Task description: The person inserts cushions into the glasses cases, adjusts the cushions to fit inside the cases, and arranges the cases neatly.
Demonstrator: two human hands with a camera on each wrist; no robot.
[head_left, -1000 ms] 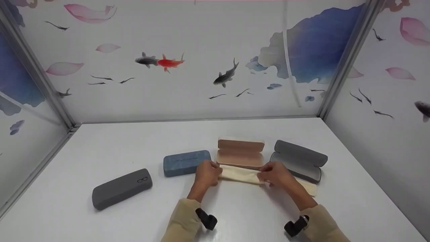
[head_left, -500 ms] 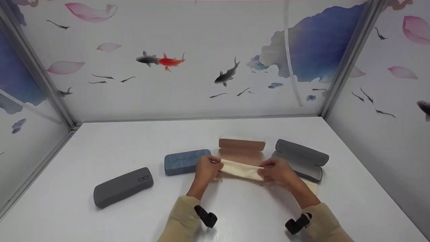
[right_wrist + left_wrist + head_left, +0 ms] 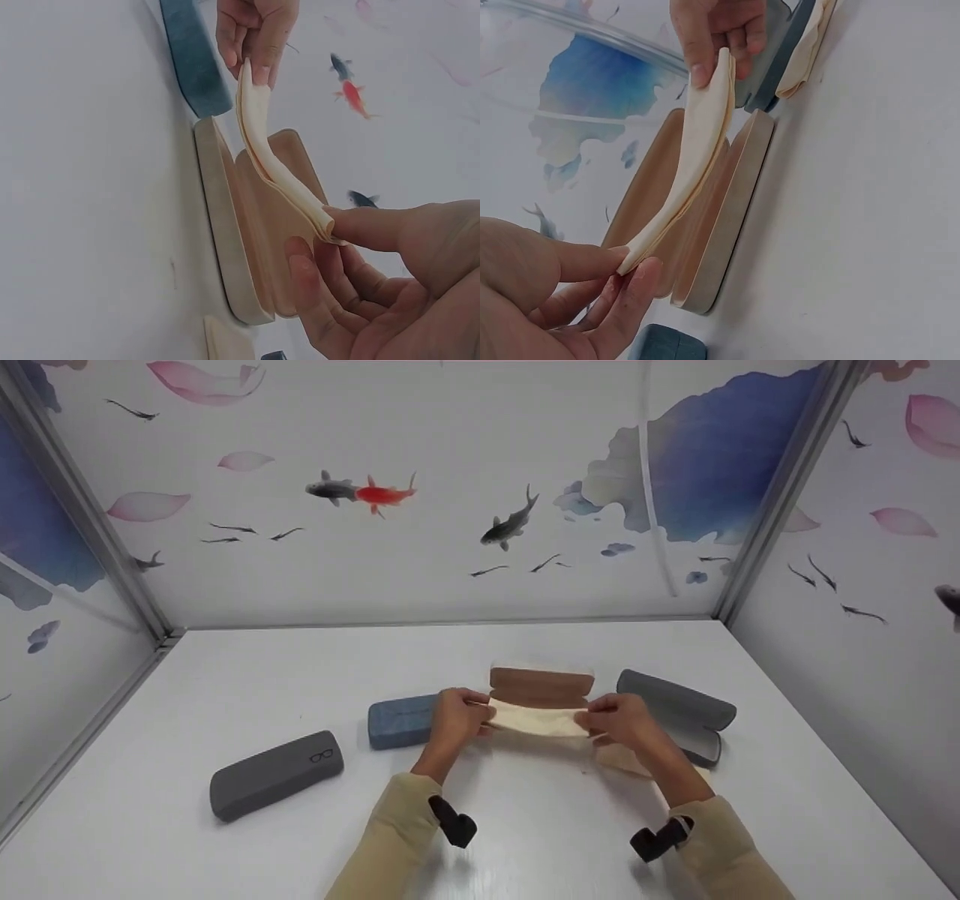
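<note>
A folded cream cloth (image 3: 536, 720) is stretched in a sagging strip between both hands. My left hand (image 3: 456, 724) pinches one end between thumb and fingers. The other end is pinched by my right hand (image 3: 626, 724). Under and behind the cloth stands an open glasses case (image 3: 731, 210) with a pale outside and a tan-pink lining; its lid is raised at the back. In the right wrist view the cloth (image 3: 281, 169) hangs above the case's interior, its folded layers showing along one edge.
A blue glasses case (image 3: 401, 724) stands shut beside my left hand. Farther left lies a shut grey case (image 3: 277, 776) with a glasses print. To the right is an open grey case (image 3: 675, 709), and a second cream cloth (image 3: 626, 760) lies partly behind my right arm.
Both hands have lifted the cloth off the table and carried it forward, over the front of the open tan-lined case. The other cases have stayed put.
</note>
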